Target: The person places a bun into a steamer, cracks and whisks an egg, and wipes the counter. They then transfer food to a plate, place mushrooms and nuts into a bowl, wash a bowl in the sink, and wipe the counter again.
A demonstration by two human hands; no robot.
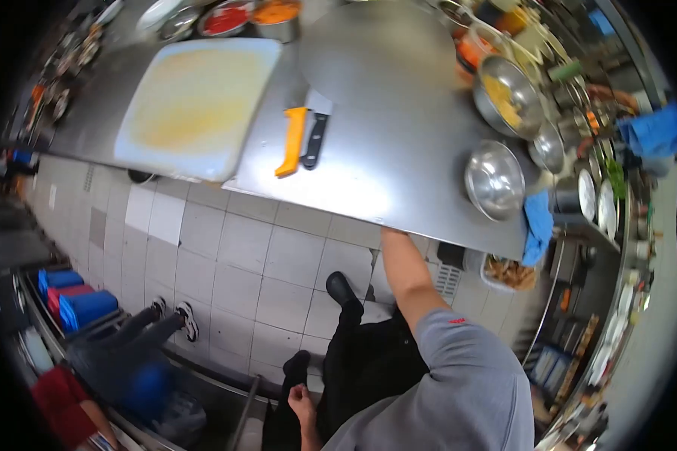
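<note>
Gleaming near edge, grey steel table (399, 150) hides right hand.

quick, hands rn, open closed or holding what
Left hand: loosely curled; can't tell if it holds anything.
Right hand: hidden beyond the counter's edge, can't tell.

Left hand (302, 404) low, curled; right arm (411, 276) outstretched
</note>
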